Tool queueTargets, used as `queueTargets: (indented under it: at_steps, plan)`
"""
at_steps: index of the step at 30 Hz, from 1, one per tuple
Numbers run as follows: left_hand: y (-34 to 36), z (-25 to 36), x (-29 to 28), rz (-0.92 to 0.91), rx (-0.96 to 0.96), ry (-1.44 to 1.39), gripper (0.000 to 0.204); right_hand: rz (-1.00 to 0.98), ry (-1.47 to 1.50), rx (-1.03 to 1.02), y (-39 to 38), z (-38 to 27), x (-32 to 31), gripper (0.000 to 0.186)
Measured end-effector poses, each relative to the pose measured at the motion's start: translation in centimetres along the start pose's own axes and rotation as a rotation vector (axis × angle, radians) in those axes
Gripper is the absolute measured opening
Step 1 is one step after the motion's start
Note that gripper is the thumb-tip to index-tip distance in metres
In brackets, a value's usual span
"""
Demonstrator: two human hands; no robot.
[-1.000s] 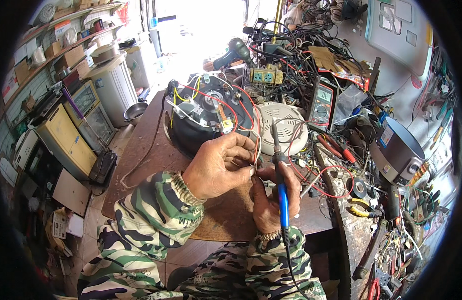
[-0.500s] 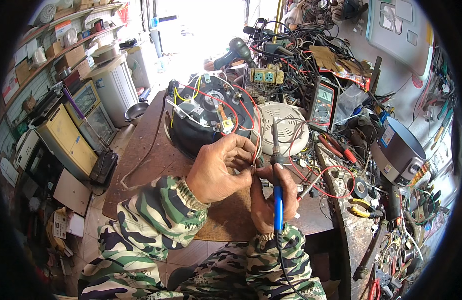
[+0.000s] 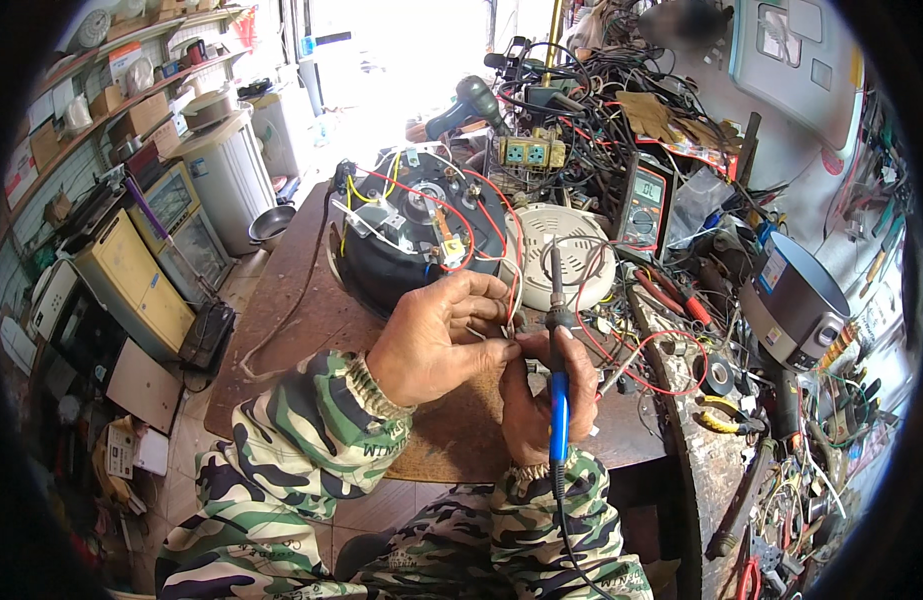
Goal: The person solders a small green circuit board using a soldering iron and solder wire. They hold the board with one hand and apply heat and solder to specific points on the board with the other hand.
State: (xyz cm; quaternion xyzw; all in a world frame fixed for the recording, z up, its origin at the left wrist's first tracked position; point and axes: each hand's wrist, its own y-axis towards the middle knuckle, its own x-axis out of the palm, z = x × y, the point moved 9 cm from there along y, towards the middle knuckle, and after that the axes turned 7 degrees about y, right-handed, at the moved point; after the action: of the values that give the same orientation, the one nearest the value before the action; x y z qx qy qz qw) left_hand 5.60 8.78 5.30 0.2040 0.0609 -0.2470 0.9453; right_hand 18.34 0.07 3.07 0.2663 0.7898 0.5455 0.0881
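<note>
My left hand [image 3: 433,342] pinches thin red and white wires [image 3: 514,290] between thumb and fingers. They run back to an upturned round black appliance base [image 3: 373,272], whose red, yellow and white wiring lies exposed. My right hand [image 3: 529,412] grips a blue-handled soldering iron [image 3: 559,415], its metal tip pointing up and away from me. The right thumb and fingertips meet the left fingertips at the wires, and the exact joint there is hidden by the fingers. Just behind the iron's tip rests a round cream vented cover [image 3: 593,262].
A multimeter [image 3: 645,205] leans beside the cover. Tangled cables [image 3: 591,85] heap up at the back. Toward the right are red-handled pliers [image 3: 681,300], black tape [image 3: 718,374], yellow-handled pliers [image 3: 723,415] and a grey pot-shaped housing [image 3: 796,300]. The brown tabletop [image 3: 281,320] ends at left.
The soldering iron has swung slightly, its tip a little to the right and its body more upright. Both hands stay together at the wires, with the left fingers barely shifted.
</note>
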Motion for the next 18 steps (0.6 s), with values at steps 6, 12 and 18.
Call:
queueTargets:
  at_steps: [6, 12, 18]
  plan:
    - [-0.6, -0.4, -0.7, 0.027, 0.037, 0.023, 0.038, -0.018, 0.086, -0.009, 0.2, -0.4, 0.7, 0.058]
    - [-0.8, 1.0, -0.9, -0.045, 0.067, 0.072, 0.033, 0.063, 0.161, 0.199, -0.9, 0.4, -1.8, 0.05]
    - [-1.3, -0.1, -1.3, -0.084, 0.008, -0.097, 0.034, 0.549, 0.848, 0.707, -2.7, 3.6, -4.1, 0.059]
